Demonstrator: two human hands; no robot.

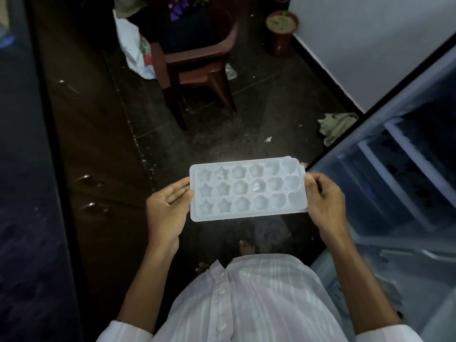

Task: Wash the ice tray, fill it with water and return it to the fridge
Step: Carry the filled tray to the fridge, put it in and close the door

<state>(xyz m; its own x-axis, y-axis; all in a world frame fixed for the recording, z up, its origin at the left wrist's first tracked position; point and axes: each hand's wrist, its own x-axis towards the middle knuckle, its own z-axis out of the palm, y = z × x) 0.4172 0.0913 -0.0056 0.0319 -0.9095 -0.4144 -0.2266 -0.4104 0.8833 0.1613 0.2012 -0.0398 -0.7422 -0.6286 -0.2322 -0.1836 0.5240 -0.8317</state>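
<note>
Plainly level over the floor (246, 134) at centre, the ice tray (248, 190) leaves unclear whether its cups hold water. The left hand (167, 208) pinches its 9 o'clock end, the right hand (325, 201) its 3 o'clock end, thumbs on top. Its long axis runs 9 to 3. The open fridge (394, 169), cut off, stands at 3 o'clock.

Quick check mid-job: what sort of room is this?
Probably a home kitchen: an open fridge on the right, a dark counter over wooden cabinet drawers on the left, plus the ice tray.
</note>
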